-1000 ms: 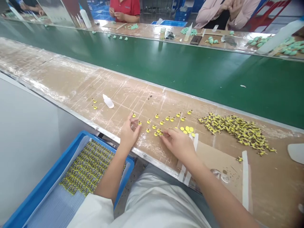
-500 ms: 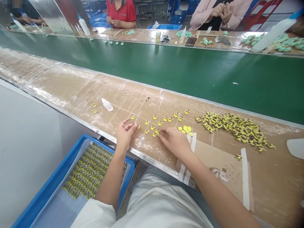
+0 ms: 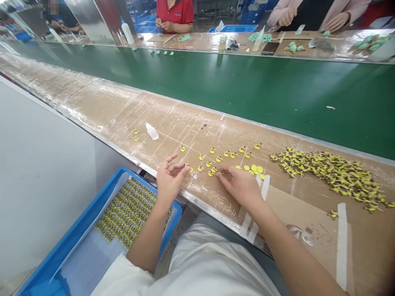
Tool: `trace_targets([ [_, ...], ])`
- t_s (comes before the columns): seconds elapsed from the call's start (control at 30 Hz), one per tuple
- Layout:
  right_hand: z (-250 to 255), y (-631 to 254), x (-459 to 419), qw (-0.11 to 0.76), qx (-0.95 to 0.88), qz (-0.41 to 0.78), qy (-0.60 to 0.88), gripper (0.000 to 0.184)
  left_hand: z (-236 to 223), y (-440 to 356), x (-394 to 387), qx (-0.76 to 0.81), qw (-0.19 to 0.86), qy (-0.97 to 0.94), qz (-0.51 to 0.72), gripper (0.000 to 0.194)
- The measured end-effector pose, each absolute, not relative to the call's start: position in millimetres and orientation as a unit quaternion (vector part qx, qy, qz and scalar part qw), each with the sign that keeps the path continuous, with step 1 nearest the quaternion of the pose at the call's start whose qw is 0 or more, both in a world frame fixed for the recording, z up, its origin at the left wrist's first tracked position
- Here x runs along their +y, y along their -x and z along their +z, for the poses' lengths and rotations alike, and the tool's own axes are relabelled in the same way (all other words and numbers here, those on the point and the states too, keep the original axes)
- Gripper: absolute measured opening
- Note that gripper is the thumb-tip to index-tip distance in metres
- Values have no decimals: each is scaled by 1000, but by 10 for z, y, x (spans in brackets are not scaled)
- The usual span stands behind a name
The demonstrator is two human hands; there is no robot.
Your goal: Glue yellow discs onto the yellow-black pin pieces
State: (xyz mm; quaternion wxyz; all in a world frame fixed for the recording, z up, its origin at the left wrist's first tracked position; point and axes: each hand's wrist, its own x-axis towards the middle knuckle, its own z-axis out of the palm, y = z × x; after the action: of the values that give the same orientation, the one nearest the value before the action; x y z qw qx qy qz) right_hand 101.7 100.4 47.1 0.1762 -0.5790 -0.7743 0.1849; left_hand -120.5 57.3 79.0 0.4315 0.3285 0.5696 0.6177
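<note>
My left hand (image 3: 170, 177) is at the near side of the bench, thumb and fingers closed on a small figure on a yellow disc (image 3: 190, 169). To its right, my right hand (image 3: 243, 186) pinches what looks like a small yellow-and-brown figure, mostly hidden by the fingertips. Between and beyond the hands, several figures stand on yellow discs (image 3: 219, 159). Loose yellow discs (image 3: 254, 168) lie beyond my right hand. Farther right spreads a large pile of yellow-and-brown figures (image 3: 333, 172).
A white dropper bottle (image 3: 152, 131) lies on the bench at left. Below is a blue tray (image 3: 77, 222) with rows of yellow figures (image 3: 129, 209). A green conveyor belt (image 3: 247, 86) runs behind the bench. Co-workers sit across it among mint-green pieces (image 3: 259, 37). Taped cardboard (image 3: 296, 205) lies at right.
The view has turned, so the bench things appear farther right. Both hands keep nearly the same places over the bench. Across the belt, the pink-sleeved person's hands have moved apart, one down to the table.
</note>
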Motion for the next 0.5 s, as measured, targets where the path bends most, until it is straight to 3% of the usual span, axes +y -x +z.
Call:
trace_targets([
  [0.2, 430, -1045, 985, 187, -791, 160, 560, 17, 918, 1115, 532, 567, 499, -282, 592, 70],
  [0.5, 437, -1097, 944, 220, -788, 166, 550, 17, 933, 1013, 446, 573, 499, -307, 573, 72],
])
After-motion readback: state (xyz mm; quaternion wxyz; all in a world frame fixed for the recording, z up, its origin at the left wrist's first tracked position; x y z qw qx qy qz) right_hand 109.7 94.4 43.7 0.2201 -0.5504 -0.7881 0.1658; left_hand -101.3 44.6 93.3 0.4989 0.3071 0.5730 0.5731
